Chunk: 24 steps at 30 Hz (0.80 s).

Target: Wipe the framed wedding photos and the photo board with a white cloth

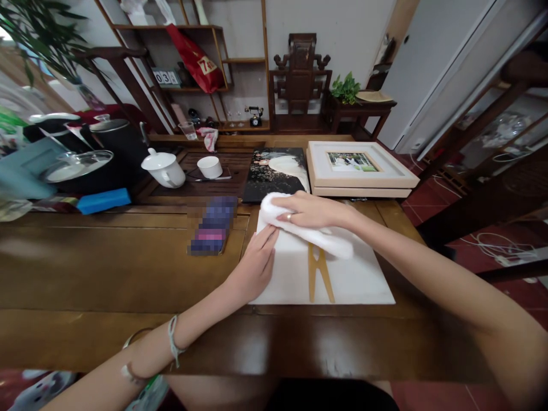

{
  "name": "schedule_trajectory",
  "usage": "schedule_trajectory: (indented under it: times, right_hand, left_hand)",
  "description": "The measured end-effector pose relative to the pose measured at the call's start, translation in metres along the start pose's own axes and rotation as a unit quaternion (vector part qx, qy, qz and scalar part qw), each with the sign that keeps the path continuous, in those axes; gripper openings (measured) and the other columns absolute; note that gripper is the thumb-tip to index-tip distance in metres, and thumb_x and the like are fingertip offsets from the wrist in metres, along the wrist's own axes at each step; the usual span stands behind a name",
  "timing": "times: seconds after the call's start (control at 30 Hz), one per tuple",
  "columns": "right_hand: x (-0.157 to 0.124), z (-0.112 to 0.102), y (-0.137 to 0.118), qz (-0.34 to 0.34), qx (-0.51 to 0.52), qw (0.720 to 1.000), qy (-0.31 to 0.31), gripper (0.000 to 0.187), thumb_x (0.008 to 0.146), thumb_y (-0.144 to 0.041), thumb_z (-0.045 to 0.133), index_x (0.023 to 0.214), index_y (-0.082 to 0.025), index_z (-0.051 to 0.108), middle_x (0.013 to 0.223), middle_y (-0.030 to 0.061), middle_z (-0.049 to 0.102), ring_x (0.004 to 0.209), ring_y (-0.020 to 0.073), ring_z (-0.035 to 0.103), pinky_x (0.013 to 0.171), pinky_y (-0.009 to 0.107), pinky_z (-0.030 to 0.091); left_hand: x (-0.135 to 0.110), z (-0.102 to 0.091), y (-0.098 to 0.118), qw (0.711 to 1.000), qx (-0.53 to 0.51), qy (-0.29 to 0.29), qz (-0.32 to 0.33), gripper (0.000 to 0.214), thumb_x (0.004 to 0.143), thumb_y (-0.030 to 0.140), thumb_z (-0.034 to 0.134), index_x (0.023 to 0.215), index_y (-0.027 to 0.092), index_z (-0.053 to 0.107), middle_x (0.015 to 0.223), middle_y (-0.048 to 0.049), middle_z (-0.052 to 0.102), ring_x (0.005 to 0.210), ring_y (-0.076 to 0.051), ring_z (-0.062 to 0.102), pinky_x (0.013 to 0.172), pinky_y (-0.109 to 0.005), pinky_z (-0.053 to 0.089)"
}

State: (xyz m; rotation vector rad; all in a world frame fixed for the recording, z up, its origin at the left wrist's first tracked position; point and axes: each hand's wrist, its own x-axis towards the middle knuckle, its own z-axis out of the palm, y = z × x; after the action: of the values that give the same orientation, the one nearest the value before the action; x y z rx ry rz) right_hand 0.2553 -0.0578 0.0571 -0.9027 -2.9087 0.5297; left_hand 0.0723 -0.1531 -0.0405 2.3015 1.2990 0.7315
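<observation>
A white folded cloth [317, 235] lies under my right hand [306, 210], whose fingers are curled over its far left end. Beneath the cloth is a flat white board [286, 279], with a tan A-shaped piece [317, 277] on its face; the cloth hides the top of that piece. My left hand [258, 265] rests on the board's left edge with its fingers stretched out together. Its fingertips are close to the cloth, and I cannot tell whether they touch it.
Beyond the board lie a dark photo panel [278, 171] and stacked pale picture frames [362, 185]. To the left are a blurred-out flat object [212, 227], a lidded white bowl [165, 168], a small white cup [209, 166] and a blue block [104, 201]. The wooden table's front edge [240, 365] is near my lap.
</observation>
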Motion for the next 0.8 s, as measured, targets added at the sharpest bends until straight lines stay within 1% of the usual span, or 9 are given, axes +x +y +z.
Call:
schedule_trajectory:
  times: [0.1, 0.17, 0.27, 0.37, 0.5, 0.57, 0.63, 0.73, 0.8]
  right_hand:
    - [-0.026, 0.008, 0.012, 0.002, -0.007, 0.999, 0.036, 0.019, 0.093, -0.029, 0.041, 0.101, -0.019, 0.055, 0.089, 0.0069, 0.061, 0.081, 0.0235, 0.053, 0.07, 0.032, 0.038]
    - [-0.035, 0.017, 0.015, -0.009, -0.019, 0.998, 0.062, 0.021, 0.091, -0.031, 0.046, 0.104, -0.018, 0.056, 0.091, 0.0078, 0.061, 0.087, 0.0248, 0.054, 0.076, 0.035, 0.04]
    - [-0.04, 0.032, 0.006, -0.033, -0.062, 0.995, 0.076, 0.025, 0.085, -0.021, 0.052, 0.109, -0.018, 0.06, 0.118, 0.0147, 0.058, 0.114, 0.0303, 0.048, 0.093, 0.044, 0.038]
    - [-0.046, 0.045, -0.018, -0.034, -0.135, 0.989, 0.043, 0.037, 0.078, -0.013, 0.058, 0.114, -0.019, 0.063, 0.141, 0.0183, 0.044, 0.132, 0.0372, 0.034, 0.103, 0.056, 0.03]
    - [-0.067, 0.059, -0.062, -0.045, -0.184, 0.982, -0.018, 0.042, 0.074, -0.019, 0.068, 0.116, -0.022, 0.065, 0.141, 0.0213, 0.044, 0.131, 0.0459, 0.035, 0.097, 0.065, 0.034]
    - [-0.08, 0.068, -0.085, -0.076, -0.186, 0.979, -0.02, 0.03, 0.078, -0.023, 0.066, 0.109, -0.023, 0.069, 0.139, 0.0223, 0.046, 0.128, 0.0484, 0.038, 0.093, 0.07, 0.034]
    - [-0.09, 0.075, -0.1, -0.107, -0.177, 0.978, -0.008, 0.018, 0.086, -0.026, 0.06, 0.098, -0.023, 0.072, 0.139, 0.0213, 0.047, 0.127, 0.0471, 0.04, 0.093, 0.072, 0.033]
    - [-0.094, 0.075, -0.099, -0.122, -0.143, 0.982, -0.014, 0.02, 0.083, -0.025, 0.063, 0.101, -0.026, 0.071, 0.142, 0.0184, 0.045, 0.13, 0.044, 0.038, 0.098, 0.07, 0.03]
    - [-0.087, 0.067, -0.082, -0.098, -0.127, 0.987, -0.028, 0.036, 0.076, -0.02, 0.069, 0.111, -0.027, 0.068, 0.144, 0.0179, 0.042, 0.133, 0.0423, 0.035, 0.102, 0.067, 0.028]
  left_hand:
    - [-0.001, 0.002, -0.002, 1.0, 0.0, -0.008, -0.01, 0.05, 0.097, 0.019, 0.027, 0.147, 0.014, 0.031, 0.153, -0.0165, 0.03, 0.144, -0.028, 0.023, 0.118, -0.054, 0.021]
    - [-0.001, 0.001, -0.001, 1.0, -0.001, -0.008, -0.011, 0.05, 0.097, 0.018, 0.028, 0.147, 0.015, 0.03, 0.153, -0.0158, 0.03, 0.144, -0.028, 0.023, 0.117, -0.054, 0.021]
    - [0.001, -0.002, 0.003, 1.0, -0.009, -0.004, 0.004, 0.05, 0.097, 0.017, 0.028, 0.147, 0.018, 0.031, 0.153, -0.0141, 0.031, 0.144, -0.027, 0.025, 0.117, -0.053, 0.022]
    - [0.001, -0.002, 0.002, 1.0, -0.015, 0.004, 0.021, 0.05, 0.096, 0.015, 0.029, 0.146, 0.02, 0.035, 0.152, -0.0125, 0.034, 0.143, -0.027, 0.026, 0.117, -0.053, 0.024]
    - [-0.003, 0.002, -0.006, 1.0, -0.011, 0.001, 0.01, 0.054, 0.094, 0.015, 0.033, 0.148, 0.02, 0.03, 0.154, -0.0139, 0.031, 0.145, -0.027, 0.023, 0.117, -0.054, 0.024]
    - [-0.005, 0.003, -0.01, 1.0, -0.005, -0.009, 0.004, 0.056, 0.095, 0.015, 0.033, 0.15, 0.019, 0.024, 0.155, -0.0148, 0.028, 0.145, -0.027, 0.021, 0.117, -0.055, 0.022]
    - [-0.005, 0.003, -0.011, 1.0, -0.002, -0.019, 0.004, 0.057, 0.094, 0.014, 0.032, 0.15, 0.019, 0.021, 0.156, -0.0151, 0.026, 0.146, -0.026, 0.019, 0.117, -0.055, 0.02]
    - [-0.005, 0.001, -0.01, 1.0, -0.004, -0.028, 0.007, 0.057, 0.094, 0.015, 0.035, 0.15, 0.017, 0.023, 0.156, -0.0158, 0.025, 0.146, -0.027, 0.018, 0.118, -0.054, 0.019]
    - [-0.004, 0.0, -0.008, 1.0, -0.007, -0.025, 0.004, 0.055, 0.094, 0.016, 0.035, 0.148, 0.016, 0.027, 0.155, -0.0163, 0.027, 0.146, -0.027, 0.02, 0.118, -0.053, 0.021]
